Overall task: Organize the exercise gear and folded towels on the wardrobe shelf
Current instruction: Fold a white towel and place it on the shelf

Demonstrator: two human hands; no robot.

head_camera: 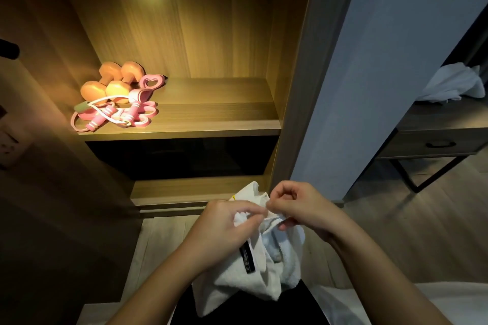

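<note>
A white towel [245, 280] with a black label hangs bunched in front of me, below the wardrobe. My left hand [224, 227] grips its upper edge, and my right hand [295, 208] pinches the edge right beside it. On the lit wooden shelf [211, 113], at its left end, lie two orange dumbbells [111, 82]. A pink jump rope and pink resistance bands [118, 113] are tangled in front of them. The right part of the shelf is bare wood.
A dark compartment [184, 158] sits under the shelf. A grey-blue wall panel [369, 74] stands to the right of the wardrobe. Beyond it, a dark desk with a drawer [438, 140] carries another crumpled white towel [454, 84]. The floor is light wood.
</note>
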